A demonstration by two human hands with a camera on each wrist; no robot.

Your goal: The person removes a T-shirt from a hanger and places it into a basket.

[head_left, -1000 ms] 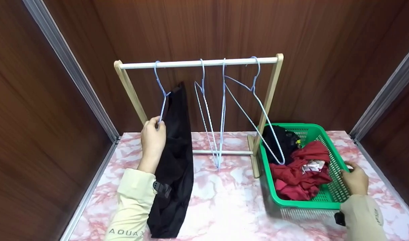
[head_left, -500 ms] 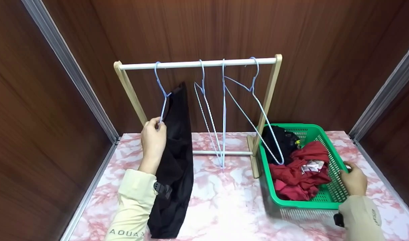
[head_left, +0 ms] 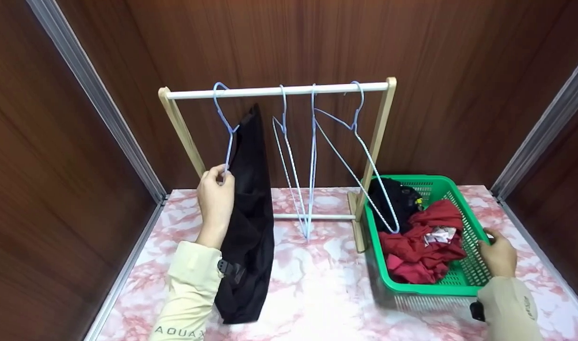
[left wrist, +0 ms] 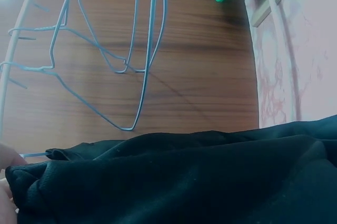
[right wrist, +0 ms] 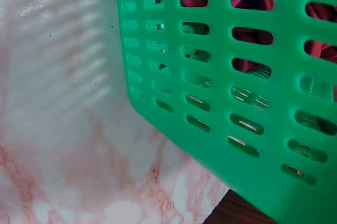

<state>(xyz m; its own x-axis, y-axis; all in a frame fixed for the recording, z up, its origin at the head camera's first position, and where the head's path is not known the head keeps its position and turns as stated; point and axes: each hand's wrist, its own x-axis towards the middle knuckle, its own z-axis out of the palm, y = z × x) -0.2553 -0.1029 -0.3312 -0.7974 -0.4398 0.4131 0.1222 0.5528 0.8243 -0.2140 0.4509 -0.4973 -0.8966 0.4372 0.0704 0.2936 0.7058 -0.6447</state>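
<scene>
My left hand point(head_left: 216, 201) pinches the near end of a blue wire clothes hanger point(head_left: 230, 147) that carries a long black garment point(head_left: 251, 208). The hanger's hook stands a little above the rail, still looped over it. In the left wrist view, the fingertips point(left wrist: 5, 192) sit at the edge of the black cloth point(left wrist: 174, 182), which hides most of the hanger. At the right, my right hand point(head_left: 499, 253) grips the right rim of a green plastic basket point(head_left: 431, 288). Its slotted side point(right wrist: 221, 81) fills much of the right wrist view, where the hand is hidden.
Several bare wire hangers point(head_left: 292, 166) hang along the white rail point(head_left: 260, 92) of a wooden rack. The rightmost hanger point(head_left: 375, 166) overlaps the basket. Inside lie red clothes point(head_left: 426, 237) and a black bundle point(head_left: 393, 201). Wood-grain walls point(head_left: 289, 38) enclose the marbled table point(head_left: 317, 284).
My left hand has raised the hanger, so its hook now stands higher over the rail and the garment's lower end has lifted. My right hand keeps its grip on the basket.
</scene>
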